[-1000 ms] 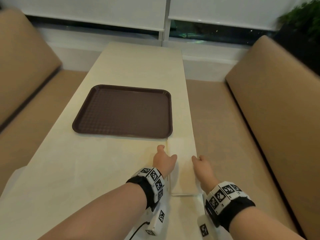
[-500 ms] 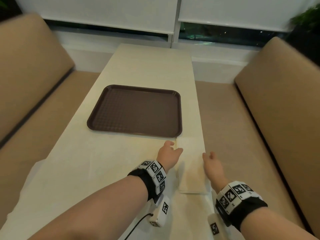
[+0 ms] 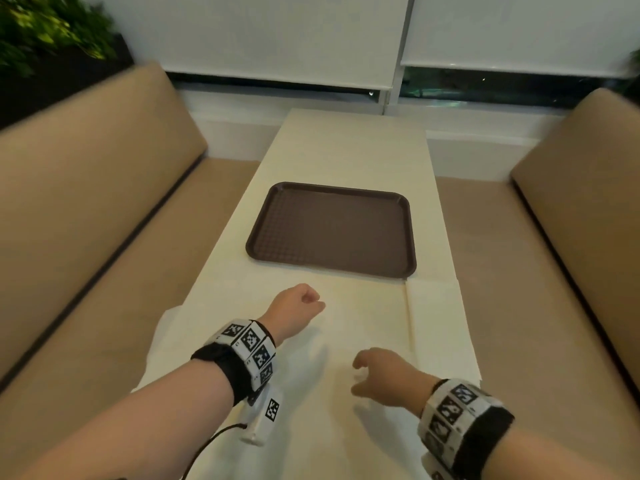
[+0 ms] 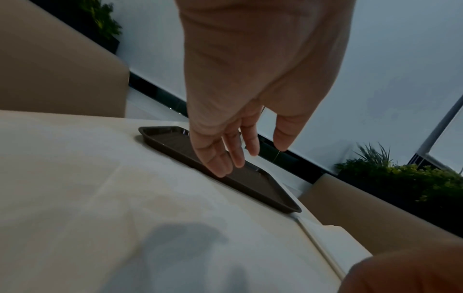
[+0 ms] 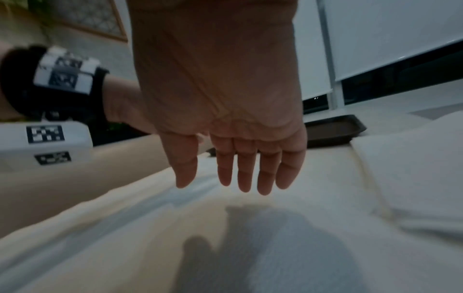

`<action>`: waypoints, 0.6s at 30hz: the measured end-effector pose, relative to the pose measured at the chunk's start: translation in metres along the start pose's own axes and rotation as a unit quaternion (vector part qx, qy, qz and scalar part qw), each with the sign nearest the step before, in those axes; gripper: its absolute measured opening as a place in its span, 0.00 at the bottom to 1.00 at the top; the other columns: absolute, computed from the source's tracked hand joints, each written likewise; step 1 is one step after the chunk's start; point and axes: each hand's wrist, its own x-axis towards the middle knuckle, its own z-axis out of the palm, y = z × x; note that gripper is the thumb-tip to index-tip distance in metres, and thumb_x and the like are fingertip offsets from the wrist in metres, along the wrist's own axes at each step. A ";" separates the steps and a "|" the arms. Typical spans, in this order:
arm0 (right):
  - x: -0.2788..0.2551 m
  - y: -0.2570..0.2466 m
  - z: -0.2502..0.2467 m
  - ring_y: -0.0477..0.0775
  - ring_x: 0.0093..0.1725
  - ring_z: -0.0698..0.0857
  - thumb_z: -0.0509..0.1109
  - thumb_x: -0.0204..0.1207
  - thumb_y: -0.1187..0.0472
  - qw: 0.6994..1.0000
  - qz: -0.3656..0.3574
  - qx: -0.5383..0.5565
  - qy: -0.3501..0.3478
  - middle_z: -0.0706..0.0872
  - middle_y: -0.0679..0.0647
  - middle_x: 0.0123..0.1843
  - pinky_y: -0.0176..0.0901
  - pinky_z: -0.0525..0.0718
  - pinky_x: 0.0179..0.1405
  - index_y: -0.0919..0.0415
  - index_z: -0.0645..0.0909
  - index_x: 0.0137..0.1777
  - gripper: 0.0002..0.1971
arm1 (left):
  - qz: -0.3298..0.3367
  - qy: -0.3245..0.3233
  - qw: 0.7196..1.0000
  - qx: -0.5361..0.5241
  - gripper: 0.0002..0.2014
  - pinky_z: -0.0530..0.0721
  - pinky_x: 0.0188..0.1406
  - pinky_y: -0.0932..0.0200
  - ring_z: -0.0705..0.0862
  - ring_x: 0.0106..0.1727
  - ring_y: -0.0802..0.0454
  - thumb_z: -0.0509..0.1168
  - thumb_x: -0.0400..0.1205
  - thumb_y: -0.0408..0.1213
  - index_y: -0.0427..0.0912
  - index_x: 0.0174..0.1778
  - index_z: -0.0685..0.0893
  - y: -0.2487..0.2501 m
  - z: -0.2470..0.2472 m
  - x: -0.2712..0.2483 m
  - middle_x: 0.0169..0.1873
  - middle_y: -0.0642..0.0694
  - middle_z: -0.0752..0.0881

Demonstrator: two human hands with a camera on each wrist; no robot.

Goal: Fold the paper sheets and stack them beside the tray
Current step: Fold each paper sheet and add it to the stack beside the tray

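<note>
A dark brown tray (image 3: 330, 230) sits mid-table, seen edge-on as the tray (image 4: 250, 182) in the left wrist view. A folded paper stack (image 3: 438, 320) lies just in front of the tray's right corner, along the table's right edge. A large unfolded pale sheet (image 3: 363, 327) lies flat in front of the tray. My left hand (image 3: 304, 301) hovers over the sheet's far part, fingers (image 4: 220, 158) relaxed and holding nothing. My right hand (image 3: 367, 372) hangs above the sheet's middle, its fingers (image 5: 245, 174) straight and empty. The folded stack (image 5: 413, 178) lies to its right.
Tan bench seats (image 3: 104, 220) flank the narrow table (image 3: 353, 143) on both sides. The flat sheet's left corner (image 3: 162, 327) overhangs the table's left edge. Window blinds are at the far end, and plants (image 3: 52, 29) stand at the back left.
Both hands have left the folded stack at the right edge and moved left and back, over the flat sheet. The head view has swung left.
</note>
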 end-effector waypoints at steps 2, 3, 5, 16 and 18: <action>0.009 -0.016 0.018 0.57 0.68 0.76 0.70 0.74 0.46 1.000 0.010 -0.025 0.005 0.76 0.54 0.70 0.49 0.77 0.66 0.55 0.72 0.72 0.28 | 0.005 -0.002 0.999 0.046 0.13 0.75 0.50 0.62 0.79 0.54 0.53 0.65 0.83 0.43 0.43 0.60 0.80 -0.009 -0.004 -0.006 0.58 0.48 0.81; 0.012 -0.022 0.025 0.57 0.66 0.76 0.70 0.74 0.45 0.999 0.017 -0.032 0.019 0.75 0.54 0.68 0.50 0.77 0.64 0.56 0.71 0.71 0.28 | 0.009 -0.006 0.997 0.073 0.14 0.74 0.52 0.63 0.79 0.56 0.53 0.64 0.83 0.44 0.43 0.62 0.79 -0.014 -0.005 -0.009 0.60 0.48 0.81; 0.015 -0.032 0.037 0.58 0.65 0.74 0.71 0.72 0.42 0.997 0.029 -0.046 0.047 0.73 0.53 0.66 0.50 0.78 0.61 0.56 0.70 0.69 0.30 | 0.016 -0.023 0.992 0.127 0.15 0.75 0.57 0.61 0.79 0.62 0.51 0.63 0.83 0.44 0.44 0.64 0.78 -0.025 -0.007 -0.015 0.64 0.47 0.80; 0.025 -0.042 0.047 0.51 0.49 0.80 0.72 0.75 0.53 0.998 0.027 -0.029 0.044 0.80 0.48 0.49 0.42 0.81 0.54 0.51 0.73 0.40 0.09 | 0.052 -0.134 0.969 0.199 0.18 0.76 0.65 0.59 0.78 0.66 0.50 0.65 0.82 0.43 0.44 0.68 0.78 -0.053 -0.012 -0.024 0.67 0.47 0.79; 0.025 -0.039 0.048 0.51 0.50 0.82 0.70 0.77 0.54 0.998 0.023 -0.027 0.051 0.82 0.49 0.51 0.42 0.81 0.55 0.52 0.77 0.43 0.05 | 0.067 -0.182 0.951 0.239 0.20 0.76 0.63 0.59 0.78 0.66 0.49 0.67 0.81 0.42 0.44 0.68 0.78 -0.054 -0.006 -0.027 0.66 0.46 0.79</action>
